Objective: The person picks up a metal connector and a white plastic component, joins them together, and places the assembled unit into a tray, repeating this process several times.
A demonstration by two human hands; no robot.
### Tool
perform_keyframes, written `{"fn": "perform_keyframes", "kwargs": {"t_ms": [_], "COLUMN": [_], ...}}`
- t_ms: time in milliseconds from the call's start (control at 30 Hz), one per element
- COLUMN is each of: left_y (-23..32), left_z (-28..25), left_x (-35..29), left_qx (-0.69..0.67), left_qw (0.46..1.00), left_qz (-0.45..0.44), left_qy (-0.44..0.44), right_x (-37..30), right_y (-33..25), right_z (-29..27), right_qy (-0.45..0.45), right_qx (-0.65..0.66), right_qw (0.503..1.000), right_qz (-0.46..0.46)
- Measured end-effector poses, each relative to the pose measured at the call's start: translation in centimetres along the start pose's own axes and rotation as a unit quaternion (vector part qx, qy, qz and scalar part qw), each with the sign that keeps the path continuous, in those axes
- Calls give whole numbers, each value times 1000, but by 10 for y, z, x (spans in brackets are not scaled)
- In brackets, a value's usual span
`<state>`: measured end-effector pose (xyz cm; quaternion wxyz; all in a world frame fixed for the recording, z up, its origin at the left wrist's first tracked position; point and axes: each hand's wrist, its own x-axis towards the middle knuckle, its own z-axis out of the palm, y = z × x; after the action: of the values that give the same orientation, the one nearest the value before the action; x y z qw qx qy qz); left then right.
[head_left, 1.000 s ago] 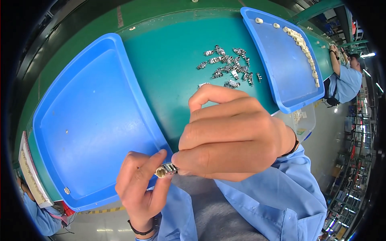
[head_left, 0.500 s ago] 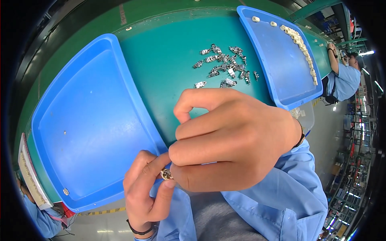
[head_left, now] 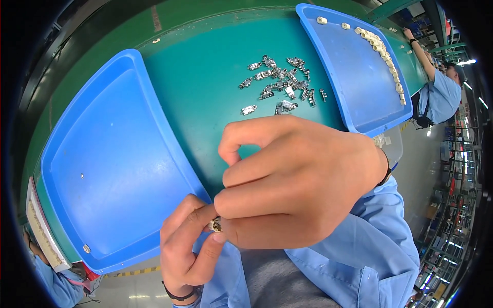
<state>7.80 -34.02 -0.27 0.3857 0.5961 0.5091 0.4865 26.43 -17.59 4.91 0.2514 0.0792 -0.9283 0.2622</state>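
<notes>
Between the thumb and index finger of my left hand point(head_left: 185, 251) is a small cream round part with metal inside point(head_left: 215, 224). My right hand point(head_left: 303, 179) reaches across from the right, its thumb and index finger pinched against the same part and hiding much of it. The other right fingers are curled, and what lies under their tips is hidden. Past my right hand, several shiny metal clips point(head_left: 290, 91) lie loose in a pile on the green table point(head_left: 205, 77).
On the left, a blue tray point(head_left: 113, 169) holds a few tiny pieces. A second blue tray point(head_left: 354, 77) at the upper right carries a curved row of cream cylinders point(head_left: 382, 51). Beyond it a co-worker point(head_left: 441, 95) in blue reaches over the table. A shallow box point(head_left: 46, 226) stands far left.
My two hands keep their pinch on the cream part, which has turned slightly. The view has shifted a little. The co-worker's arm is now stretched farther out over the table.
</notes>
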Motion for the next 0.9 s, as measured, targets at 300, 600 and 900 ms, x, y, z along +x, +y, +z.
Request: {"fn": "perform_keyframes", "kwargs": {"t_ms": [300,600,900], "left_y": [0,-1,0], "left_z": [0,1,0], "left_x": [2,1,2], "left_qx": [-10,-5,2], "left_qw": [999,998,996], "left_qz": [8,15,44], "left_qy": [-37,-63,-77], "right_x": [-3,-7,-8], "right_y": [3,1,3], "right_z": [-5,-9,-4], "right_qy": [-8,-33,11], "right_qx": [10,25,62], "right_qw": [1000,999,998], "right_qz": [-16,-6,-24]}}
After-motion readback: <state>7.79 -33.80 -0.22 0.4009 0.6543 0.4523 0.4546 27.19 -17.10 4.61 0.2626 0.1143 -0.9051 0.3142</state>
